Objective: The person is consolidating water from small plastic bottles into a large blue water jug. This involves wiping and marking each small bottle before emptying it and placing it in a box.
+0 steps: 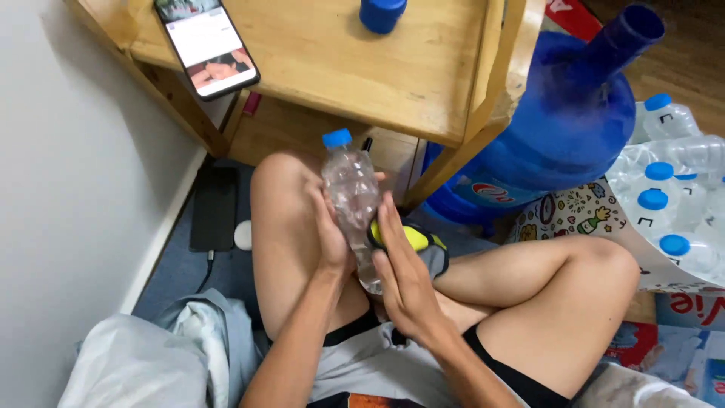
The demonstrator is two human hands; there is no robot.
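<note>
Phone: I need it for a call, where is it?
In the head view, the phone lies top left on the wooden table's corner, left of the blue cap.

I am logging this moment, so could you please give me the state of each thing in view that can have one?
Clear plastic bottle: capped, crumpled, pressed between both hands.
Left hand: flat against the bottle.
Right hand: flat against the bottle.
Phone: screen lit, lying on the wooden table.
Large blue water jug: uncapped, tilted.
Packed bottles: capped.

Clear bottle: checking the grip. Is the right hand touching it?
Touching. The head view shows the right hand pressed flat against the clear bottle, opposite the left hand.
</note>
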